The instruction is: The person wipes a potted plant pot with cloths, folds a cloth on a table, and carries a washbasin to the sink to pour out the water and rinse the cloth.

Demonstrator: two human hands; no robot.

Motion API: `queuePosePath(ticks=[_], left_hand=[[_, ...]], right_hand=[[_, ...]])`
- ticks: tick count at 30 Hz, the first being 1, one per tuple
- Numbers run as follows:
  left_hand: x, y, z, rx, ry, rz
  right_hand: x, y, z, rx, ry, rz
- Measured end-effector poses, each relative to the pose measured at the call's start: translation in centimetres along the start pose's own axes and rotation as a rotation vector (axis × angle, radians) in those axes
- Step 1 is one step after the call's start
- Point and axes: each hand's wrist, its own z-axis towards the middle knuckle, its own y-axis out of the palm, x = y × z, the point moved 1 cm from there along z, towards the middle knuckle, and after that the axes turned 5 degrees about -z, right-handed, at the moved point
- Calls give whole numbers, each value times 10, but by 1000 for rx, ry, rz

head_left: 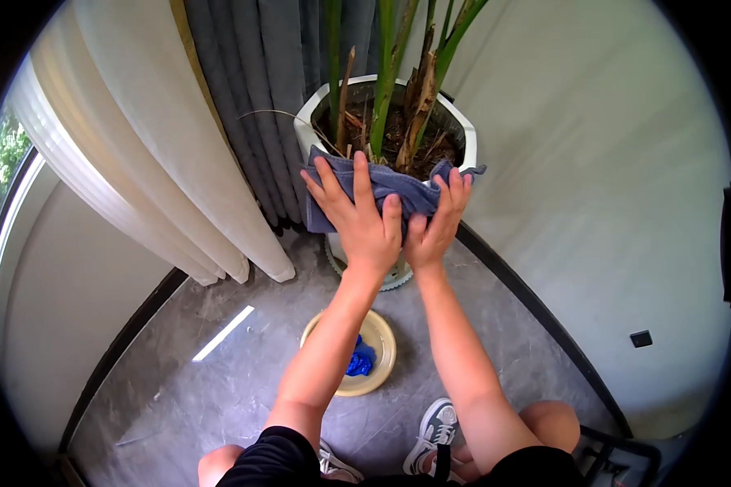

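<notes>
A white pot (468, 140) with dark soil and thick green stems stands in the corner. A grey-blue cloth (323, 217) lies over the near side of its rim. My left hand (361, 215) presses flat on the cloth with its fingers spread. Against the cloth's right part rests my right hand (440, 219), its fingers stretched up towards the rim and its thumb apart. The two thumbs are close together. The cloth hides the front of the pot.
On the grey floor (252, 390) below my arms is a round yellowish basin (388, 351) with a bright blue thing (361, 362) inside. White curtains (162, 146) and grey curtains (260, 105) hang on the left. A black frame (625, 450) is at the lower right.
</notes>
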Motion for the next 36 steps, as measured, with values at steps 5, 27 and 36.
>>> queuePosePath(ticks=[5,27,36], left_hand=[[30,19,-7,-16,-45,66],[54,-54,-25,-468,-451,-1150],[67,-78,-8,-139,-919,-1743]], right_hand=[[37,-8,8,-47,198,137],[-36,-53,-17,-430,657,998],[-63,-99,52,-382,540,1100]])
